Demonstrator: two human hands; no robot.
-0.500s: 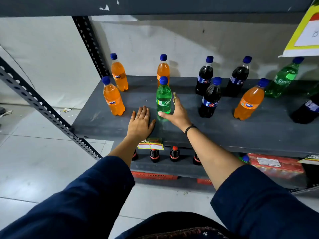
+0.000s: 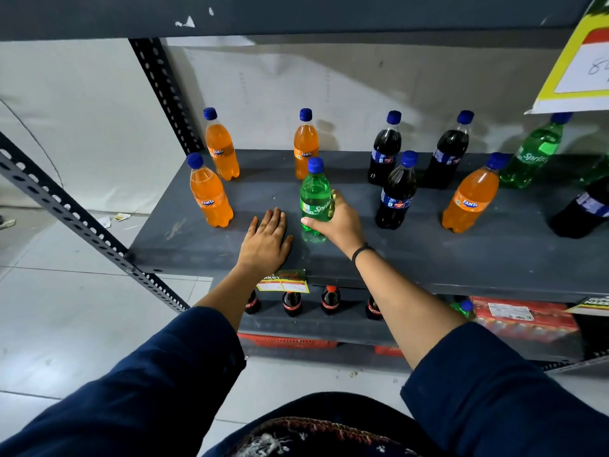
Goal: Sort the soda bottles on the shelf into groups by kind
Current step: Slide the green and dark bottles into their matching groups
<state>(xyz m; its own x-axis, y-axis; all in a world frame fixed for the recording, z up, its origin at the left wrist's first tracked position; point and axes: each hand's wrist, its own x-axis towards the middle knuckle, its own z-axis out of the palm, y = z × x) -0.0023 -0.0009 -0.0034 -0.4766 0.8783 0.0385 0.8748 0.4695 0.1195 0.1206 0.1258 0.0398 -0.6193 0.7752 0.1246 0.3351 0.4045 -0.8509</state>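
On the shelf [image 2: 428, 255], right hand [image 2: 336, 222] clasps Sprite bottle [image 2: 314, 196].

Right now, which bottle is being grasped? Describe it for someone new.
On the grey shelf, look front and centre, right of the flat left hand. The right hand wraps a green Sprite bottle, the only green one among orange neighbours.
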